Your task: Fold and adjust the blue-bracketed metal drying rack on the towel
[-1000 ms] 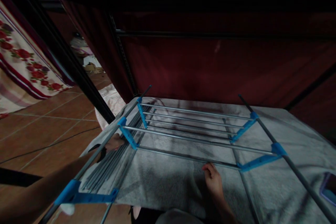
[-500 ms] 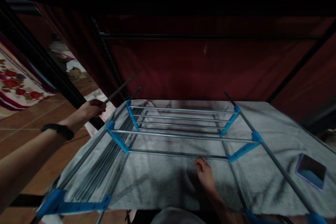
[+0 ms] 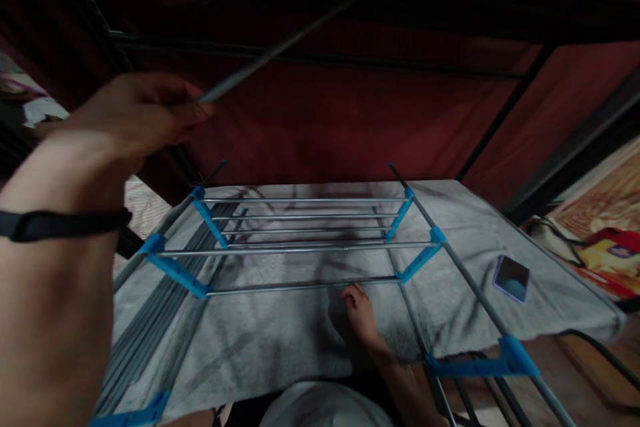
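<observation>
My left hand (image 3: 160, 107), with a black band on the wrist, is raised at the upper left and closed around one end of a thin grey metal tube (image 3: 280, 47). The tube slants up to the right, its far end blurred. Below it stands a rack frame of grey tubes with blue plastic brackets (image 3: 423, 260), several crossbars joining its two sides. My right hand (image 3: 361, 312) is curled closed by the frame's nearest crossbar (image 3: 300, 286); what its fingers hold, if anything, is hidden. A bundle of loose tubes (image 3: 160, 300) lies along the frame's left side.
The frame rests on a bed-like surface with a grey cloth (image 3: 260, 340). A phone (image 3: 512, 278) lies on the right of it. A dark red curtain (image 3: 325, 127) hangs behind, with a dark horizontal bar across it. Red and yellow packaging (image 3: 613, 253) sits at the far right.
My left hand has risen and come closer to the camera, lifting the tube higher. The view has turned right. My right hand stays by the same crossbar.
</observation>
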### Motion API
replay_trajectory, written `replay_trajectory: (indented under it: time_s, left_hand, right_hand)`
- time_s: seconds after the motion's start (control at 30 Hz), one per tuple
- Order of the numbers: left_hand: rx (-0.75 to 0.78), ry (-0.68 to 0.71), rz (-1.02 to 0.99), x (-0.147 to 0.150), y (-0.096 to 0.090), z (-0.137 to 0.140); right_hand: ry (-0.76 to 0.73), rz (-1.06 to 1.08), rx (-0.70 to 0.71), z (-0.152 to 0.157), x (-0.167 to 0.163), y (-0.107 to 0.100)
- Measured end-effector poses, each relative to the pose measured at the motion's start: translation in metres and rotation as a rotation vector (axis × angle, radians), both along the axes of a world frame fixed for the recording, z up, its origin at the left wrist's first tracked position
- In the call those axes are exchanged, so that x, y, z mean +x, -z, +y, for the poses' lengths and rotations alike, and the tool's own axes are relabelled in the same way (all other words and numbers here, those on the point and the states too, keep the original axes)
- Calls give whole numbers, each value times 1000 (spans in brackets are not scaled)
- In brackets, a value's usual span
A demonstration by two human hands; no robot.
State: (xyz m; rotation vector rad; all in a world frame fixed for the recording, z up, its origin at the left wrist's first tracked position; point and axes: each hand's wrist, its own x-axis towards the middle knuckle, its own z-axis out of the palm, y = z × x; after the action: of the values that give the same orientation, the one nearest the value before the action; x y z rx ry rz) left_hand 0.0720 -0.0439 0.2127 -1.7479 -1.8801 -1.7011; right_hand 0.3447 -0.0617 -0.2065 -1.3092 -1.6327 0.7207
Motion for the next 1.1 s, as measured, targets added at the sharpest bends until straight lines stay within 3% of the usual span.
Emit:
replay_trajectory:
  time_s: [0.1,0.2,0.4,0.67,0.93,1.1]
  left_hand:
    - [-51,15,-17,20,36,-31]
    - [-166,73,24,18,72,-53]
    - [-404,296,72,3,132,-74]
    - [-705,676,-22,19,213,-97]
    - [-886,623,-1,-15,292,-90]
    - [-929,534,104,-23,320,-82]
  right_hand:
    - [11,21,-24,0,0,0]
    - [12,39,-54,1,0,1]
    - [34,59,-107,2,-1,1]
    - [62,369,-208,0,8,-5]
    - [122,642,-264,-1,28,-13]
    - [160,768,-304,2,34,-14]
